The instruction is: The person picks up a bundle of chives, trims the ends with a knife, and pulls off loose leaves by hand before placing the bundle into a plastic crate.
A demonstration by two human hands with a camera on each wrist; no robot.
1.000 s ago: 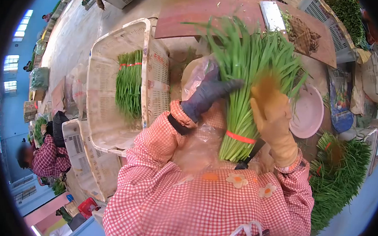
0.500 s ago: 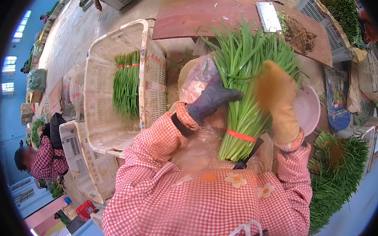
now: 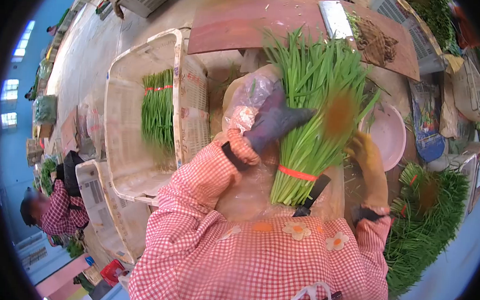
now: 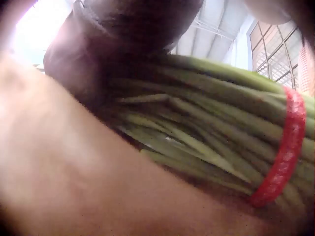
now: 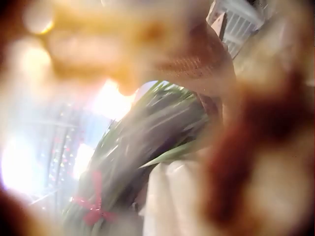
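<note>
Green leafy stems form a bunch [image 3: 312, 110] held upright in front of the chest, bound near its cut ends by a red band [image 3: 298, 172]. The left hand [image 3: 277, 122], in a dark glove, grips it from the left, thumb across the front. In the left wrist view the dark glove [image 4: 133, 24] lies against the stems [image 4: 197, 123] beside the red band [image 4: 285, 152]. At the bunch's lower right, the right hand [image 3: 368, 159], in a yellowish glove, has its fingers slightly bent by the leaves; contact is unclear. The right wrist view is blurred, with the bunch [image 5: 147, 132] in it.
A white crate [image 3: 193, 101] at left holds another banded bunch [image 3: 158, 110]. A pink basin [image 3: 387, 136] and a green pile [image 3: 431, 230] are at right. Beyond lies a reddish board [image 3: 246, 25] with a metal plate [image 3: 336, 19]. Someone in checks [image 3: 63, 208] sits far left.
The right hand has moved down and away from the bunch's upper right side. The left hand keeps its grip, and the bunch's banded end has shifted slightly left.
</note>
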